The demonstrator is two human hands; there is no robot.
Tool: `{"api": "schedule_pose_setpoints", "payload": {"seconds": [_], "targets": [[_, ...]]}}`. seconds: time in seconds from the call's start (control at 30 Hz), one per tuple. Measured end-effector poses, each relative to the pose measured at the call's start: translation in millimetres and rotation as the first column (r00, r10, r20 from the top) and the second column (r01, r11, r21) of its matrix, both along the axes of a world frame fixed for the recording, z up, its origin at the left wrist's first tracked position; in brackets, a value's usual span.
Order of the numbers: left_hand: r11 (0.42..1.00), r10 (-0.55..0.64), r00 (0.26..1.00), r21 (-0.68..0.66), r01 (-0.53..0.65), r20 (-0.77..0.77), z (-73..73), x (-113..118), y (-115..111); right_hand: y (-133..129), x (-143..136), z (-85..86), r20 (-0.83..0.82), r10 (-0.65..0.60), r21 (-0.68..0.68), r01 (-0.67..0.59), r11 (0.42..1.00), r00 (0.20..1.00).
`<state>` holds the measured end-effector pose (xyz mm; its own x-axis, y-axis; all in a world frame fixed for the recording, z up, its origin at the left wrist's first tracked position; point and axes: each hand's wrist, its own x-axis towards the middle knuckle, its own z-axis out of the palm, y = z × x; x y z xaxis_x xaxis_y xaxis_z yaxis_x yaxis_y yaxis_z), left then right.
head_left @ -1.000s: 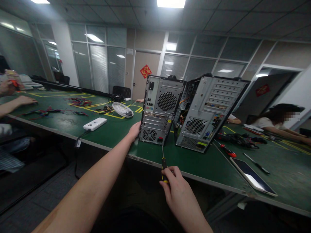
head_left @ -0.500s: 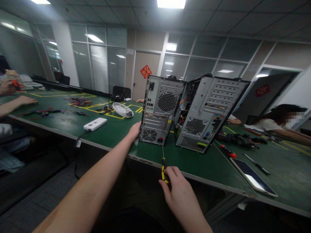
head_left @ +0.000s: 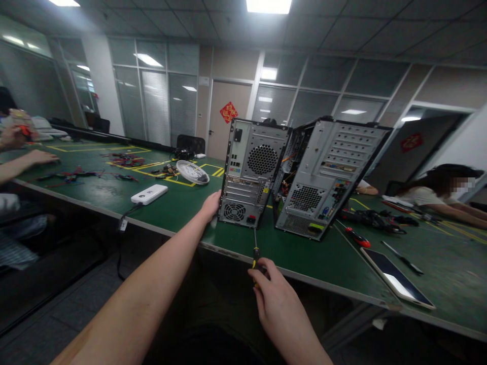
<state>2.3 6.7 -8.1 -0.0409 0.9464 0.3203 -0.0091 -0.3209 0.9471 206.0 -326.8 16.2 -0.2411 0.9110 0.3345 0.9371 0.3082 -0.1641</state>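
Observation:
A grey computer case (head_left: 243, 190) stands upright on the green table with its back panel facing me. My left hand (head_left: 211, 205) holds the case at its lower left side, the fingertips hidden behind it. Below the case, my right hand (head_left: 272, 284) is closed around the black and yellow handle of a screwdriver (head_left: 256, 251). Its thin shaft points up to the bottom edge of the back panel, near the red power switch. Whether the tip sits in a screw is too small to tell.
A second computer case (head_left: 315, 187), open at its side, stands close on the right. Farther right lie a red and black screwdriver (head_left: 357, 237), a phone (head_left: 395, 279), a pen-like tool (head_left: 403, 257) and dark cables (head_left: 376, 219). A white power bank (head_left: 149, 194) lies left. Other people sit at both sides.
My right hand's fingers have shifted on the screwdriver handle, and more of the handle is covered by them. My left hand and both cases stay where they were.

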Motion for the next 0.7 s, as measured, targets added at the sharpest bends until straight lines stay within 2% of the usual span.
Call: {"api": "schedule_pose_setpoints", "payload": {"seconds": [0.37,0.7], "targets": [[1.0,0.009,1.0,0.024,-0.009,-0.026,-0.5,-0.7,1.8,0.8,-1.1,6.5,-0.025,-0.055,-0.006,0.055,0.998,0.998],[1.0,0.014,0.999,0.006,-0.014,-0.033,0.4,-0.4,1.3,1.7,-0.5,4.1,-0.102,-0.071,-0.036,0.067,0.997,0.992]]}}
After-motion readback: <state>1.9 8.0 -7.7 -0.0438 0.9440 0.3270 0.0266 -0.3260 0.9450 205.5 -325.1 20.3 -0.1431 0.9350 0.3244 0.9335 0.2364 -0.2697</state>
